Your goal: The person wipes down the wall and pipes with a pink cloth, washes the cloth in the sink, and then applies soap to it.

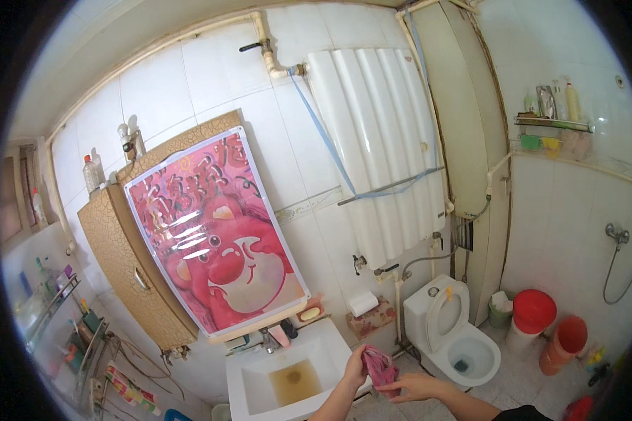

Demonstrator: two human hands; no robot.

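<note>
A crumpled pink cloth (380, 368) is held between both hands, just right of the washbasin. My left hand (355, 367) grips its upper left side. With the thumb and fingers, my right hand (413, 387) pinches its lower right end. Brownish water (295, 383) stands in the bottom of the white washbasin (254, 401). Behind the basin are a metal faucet (268, 340), a pink tube (279, 336) and a bar of soap (310, 314) on a small shelf.
To the right stands a white toilet (484, 358) with its lid up. Beyond it are a green bin (500, 316), a red-topped bucket (534, 310) and an orange bucket (558, 350). A pink bear poster (226, 247) and a white radiator (374, 147) are on the wall.
</note>
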